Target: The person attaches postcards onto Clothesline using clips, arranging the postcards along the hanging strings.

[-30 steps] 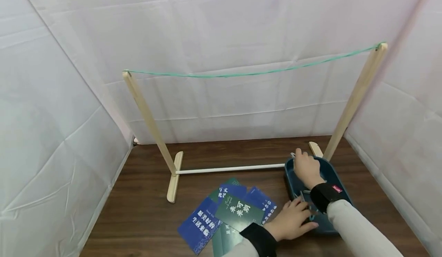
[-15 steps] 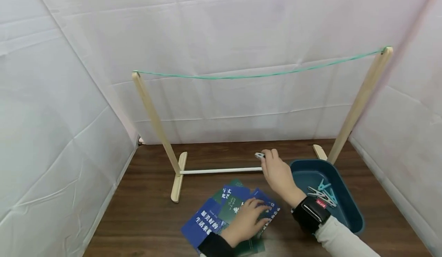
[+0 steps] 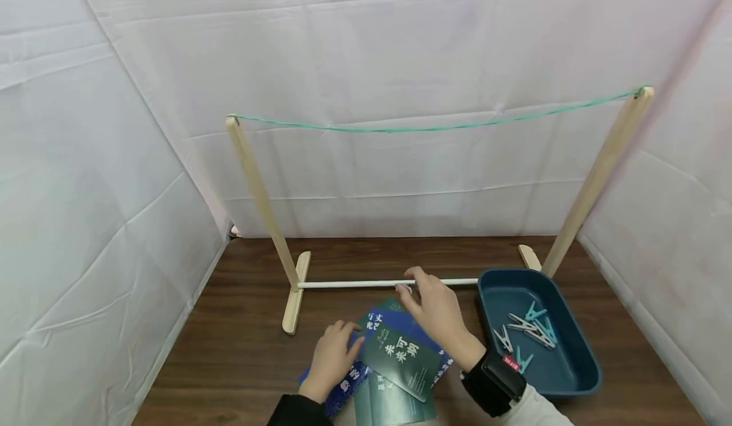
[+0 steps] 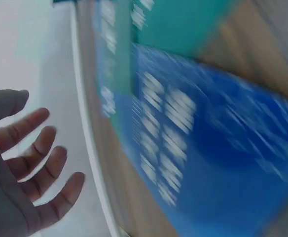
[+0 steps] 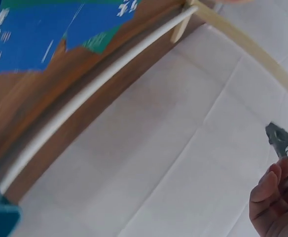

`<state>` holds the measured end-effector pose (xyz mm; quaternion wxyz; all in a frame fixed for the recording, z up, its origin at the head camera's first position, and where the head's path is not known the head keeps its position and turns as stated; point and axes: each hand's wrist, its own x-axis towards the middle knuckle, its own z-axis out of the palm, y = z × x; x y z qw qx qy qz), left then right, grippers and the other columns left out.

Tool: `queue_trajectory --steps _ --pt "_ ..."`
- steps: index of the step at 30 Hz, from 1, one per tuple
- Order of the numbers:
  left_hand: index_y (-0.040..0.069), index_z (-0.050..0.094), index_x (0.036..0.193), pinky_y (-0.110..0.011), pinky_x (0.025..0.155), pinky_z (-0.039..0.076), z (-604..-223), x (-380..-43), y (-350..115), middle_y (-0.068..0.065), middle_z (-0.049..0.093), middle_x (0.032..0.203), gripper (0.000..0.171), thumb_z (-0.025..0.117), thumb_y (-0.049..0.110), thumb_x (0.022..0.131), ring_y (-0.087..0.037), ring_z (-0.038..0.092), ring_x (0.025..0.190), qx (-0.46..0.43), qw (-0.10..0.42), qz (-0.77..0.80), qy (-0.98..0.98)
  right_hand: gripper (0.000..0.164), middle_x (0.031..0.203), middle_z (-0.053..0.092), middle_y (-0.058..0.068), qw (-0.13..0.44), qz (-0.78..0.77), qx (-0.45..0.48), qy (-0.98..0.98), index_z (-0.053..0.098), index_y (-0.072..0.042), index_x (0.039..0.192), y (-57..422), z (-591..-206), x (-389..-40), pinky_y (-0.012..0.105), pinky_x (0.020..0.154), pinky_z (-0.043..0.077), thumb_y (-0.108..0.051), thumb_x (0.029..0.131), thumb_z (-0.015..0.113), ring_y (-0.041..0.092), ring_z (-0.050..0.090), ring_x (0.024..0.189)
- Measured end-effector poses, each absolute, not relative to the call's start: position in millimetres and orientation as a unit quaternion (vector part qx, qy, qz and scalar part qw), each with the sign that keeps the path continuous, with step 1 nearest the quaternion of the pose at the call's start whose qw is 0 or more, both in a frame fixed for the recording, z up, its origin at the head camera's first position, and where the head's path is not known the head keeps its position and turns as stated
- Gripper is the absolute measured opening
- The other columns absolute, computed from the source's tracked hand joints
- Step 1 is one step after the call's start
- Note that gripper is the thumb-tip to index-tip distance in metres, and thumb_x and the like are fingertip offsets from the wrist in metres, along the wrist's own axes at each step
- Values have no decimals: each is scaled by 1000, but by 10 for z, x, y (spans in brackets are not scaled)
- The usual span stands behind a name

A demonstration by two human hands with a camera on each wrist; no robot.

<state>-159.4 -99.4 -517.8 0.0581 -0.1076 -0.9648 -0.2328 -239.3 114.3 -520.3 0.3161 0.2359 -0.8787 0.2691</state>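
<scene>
My right hand [image 3: 440, 315] pinches a grey clothespin [image 5: 281, 140] between thumb and fingers, over the far edge of the cards and close to the white rod. The left hand [image 3: 332, 359] hovers over the left side of the overlapping cards, its fingers loosely bent with nothing in them. Beneath it lies a blue card [image 4: 218, 163] with white lettering, partly covered by the hand in the head view. A dark green card [image 3: 400, 362] with white characters tops the pile. Left wrist frames are blurred by motion.
A green string [image 3: 389, 130] runs between two wooden posts [image 3: 254, 191], joined low down by a white rod [image 3: 343, 284]. At right, a dark blue tray [image 3: 572, 365] contains several white and light blue clothespins [image 3: 537, 334]. White cloth [image 3: 400, 44] hangs around the table.
The right hand has left the tray with a clothespin and moved left toward the cards. My left hand has gone from the tray across the cards to their left side.
</scene>
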Motion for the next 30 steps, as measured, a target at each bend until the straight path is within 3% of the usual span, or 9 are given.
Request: queue_trajectory --steps 2,4,5,8,12,16,21,25,30 --pt "11 60 103 -37 63 43 -5231 -1573 -1069 -7 53 93 35 60 38 80 -23 51 84 -69 40 -223 -972 24 65 44 -9 306 294 235 -874 53 -19 107 1062 -4986 -2235 19 50 26 -34 92 45 1 34 54" --pt "11 59 104 -49 66 43 -5274 -1545 -1135 -13 50 98 47 66 46 72 -30 48 90 -35 2 -219 -975 20 62 45 -7 279 323 233 -874 56 -12 99 971 -4653 -2024 18 47 28 -28 92 47 1 36 52" --pt "12 58 106 -54 67 41 -5293 -1534 -1166 -15 47 102 55 69 49 67 -33 46 93 -21 -21 -219 -975 17 61 45 -8 272 318 222 -880 56 -12 97 915 -4424 -1896 18 45 27 -26 90 49 0 35 51" --pt "15 54 109 -66 67 35 -5329 -1517 -1236 -20 41 109 70 77 51 54 -39 40 99 11 -74 -231 -970 19 66 48 -9 245 306 212 -896 55 -9 101 868 -4337 -1821 17 50 32 -24 89 52 -1 39 55" --pt "16 52 107 -66 66 35 -5346 -1527 -1277 -19 40 108 72 84 39 46 -41 39 98 31 -86 -243 -966 21 70 53 -9 230 288 203 -907 55 -11 105 845 -4349 -1798 23 62 38 -24 88 55 2 47 60" --pt "15 49 106 -61 65 38 -5368 -1542 -1275 -19 40 102 76 88 26 42 -40 41 91 42 -88 -254 -962 22 65 53 -11 229 287 205 -908 56 -11 105 843 -4385 -1785 25 65 34 -24 87 56 3 48 59" --pt "12 42 113 -52 64 40 -5362 -1570 -1304 -24 43 96 88 89 25 40 -38 42 83 55 -101 -267 -957 23 62 46 -15 216 287 202 -911 56 -12 106 818 -4408 -1765 24 66 28 -24 87 56 0 39 56" --pt "7 40 119 -52 69 38 -5316 -1608 -1326 -24 54 96 93 88 30 42 -37 44 85 52 -94 -247 -963 23 57 38 -17 205 282 197 -916 56 -13 106 824 -4417 -1759 23 66 27 -26 87 56 -2 33 52" --pt "-4 36 122 -55 77 39 -5238 -1666 -1400 -25 57 101 79 79 25 62 -40 50 93 24 -96 -281 -954 23 54 37 -17 202 288 178 -919 56 -12 105 841 -4443 -1747 23 64 25 -24 86 57 -1 31 50"
